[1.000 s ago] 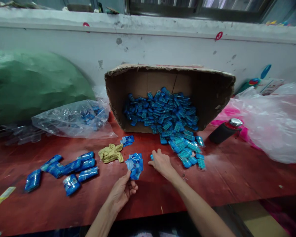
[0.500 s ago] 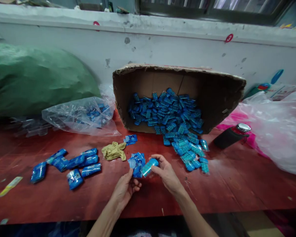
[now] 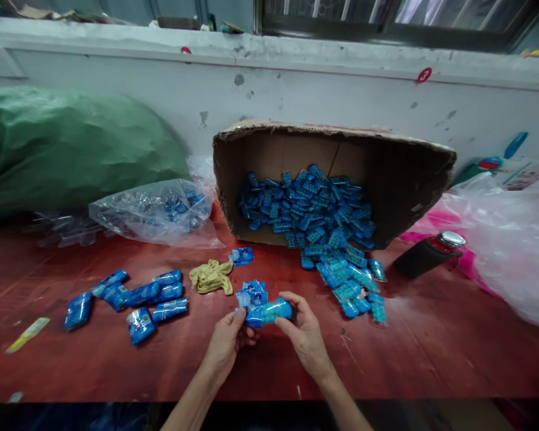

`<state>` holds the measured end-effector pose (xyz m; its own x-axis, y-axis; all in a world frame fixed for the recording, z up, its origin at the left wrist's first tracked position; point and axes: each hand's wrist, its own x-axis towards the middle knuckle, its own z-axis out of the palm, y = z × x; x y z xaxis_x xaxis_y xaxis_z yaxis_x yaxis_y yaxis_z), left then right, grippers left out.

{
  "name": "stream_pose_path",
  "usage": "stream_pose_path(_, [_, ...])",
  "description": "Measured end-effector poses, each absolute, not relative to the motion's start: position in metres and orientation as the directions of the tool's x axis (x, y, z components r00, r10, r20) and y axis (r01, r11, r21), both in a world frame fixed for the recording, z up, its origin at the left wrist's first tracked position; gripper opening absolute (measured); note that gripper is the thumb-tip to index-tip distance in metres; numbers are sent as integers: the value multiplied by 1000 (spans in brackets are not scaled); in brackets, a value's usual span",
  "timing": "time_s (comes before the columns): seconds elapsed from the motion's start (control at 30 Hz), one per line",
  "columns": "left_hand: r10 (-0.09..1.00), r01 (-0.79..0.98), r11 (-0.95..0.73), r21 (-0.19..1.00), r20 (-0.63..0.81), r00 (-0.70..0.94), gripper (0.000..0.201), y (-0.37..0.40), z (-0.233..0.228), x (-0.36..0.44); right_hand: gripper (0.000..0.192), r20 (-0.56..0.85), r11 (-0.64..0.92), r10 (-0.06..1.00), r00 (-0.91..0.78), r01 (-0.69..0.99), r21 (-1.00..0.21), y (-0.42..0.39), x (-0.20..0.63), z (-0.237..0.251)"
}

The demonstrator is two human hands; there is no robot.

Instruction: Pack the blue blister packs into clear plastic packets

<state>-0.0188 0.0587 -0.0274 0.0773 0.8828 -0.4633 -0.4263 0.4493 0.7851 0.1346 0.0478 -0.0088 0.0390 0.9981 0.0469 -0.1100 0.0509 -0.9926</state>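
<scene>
My right hand (image 3: 306,338) grips a small blue case with teal bumps (image 3: 276,310) between thumb and fingers. My left hand (image 3: 229,341) pinches a blue printed wrapper (image 3: 254,317), and the case's left end meets it; I cannot tell whether the end is inside. Just behind lies a small pile of similar blue wrappers (image 3: 251,292), with a few more flat wrappers (image 3: 241,255) farther back. Many blue cases (image 3: 309,200) fill a cardboard box (image 3: 269,140) lying on its side, and several spill onto the red table (image 3: 269,374). Several wrapped blue packs (image 3: 170,309) lie at left.
A crumpled yellowish cloth-like piece (image 3: 211,277) sits left of the wrappers. A clear bag (image 3: 153,212) with blue pieces and a big green sack (image 3: 81,149) stand at back left. A dark bottle (image 3: 426,256) leans right of the box, beside clear plastic bags (image 3: 507,239).
My right hand has turned the blue case from slanted to nearly level and brought its end against the wrapper in my left hand. The whole view has shifted slightly.
</scene>
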Motion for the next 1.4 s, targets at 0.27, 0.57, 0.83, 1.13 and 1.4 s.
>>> stream_pose_path(0.27, [858, -502, 460, 733, -512, 38, 30, 61, -25, -11, 29, 219, 202, 957, 188, 107, -974, 33, 116, -39])
stream_pose_path(0.57, [797, -561, 564, 606, -577, 178, 17, 61, -19, -16, 31, 244, 244, 970, -20, 159, -957, 30, 115, -27])
stream_pose_path(0.83, [782, -557, 619, 554, -497, 376, 16, 61, -14, -26, 45, -15, -54, 988, -153, -258, -965, 42, 126, -23])
stream_pose_path(1.13, [761, -596, 648, 474, -379, 526, 20, 57, -12, -18, 52, -3, -135, 948, -319, -392, -910, 47, 133, -19])
stream_pose_path(1.4, [783, -621, 615, 485, -467, 411, 12, 48, -19, -7, 47, 3, -96, 962, -273, -350, -932, 48, 132, -24])
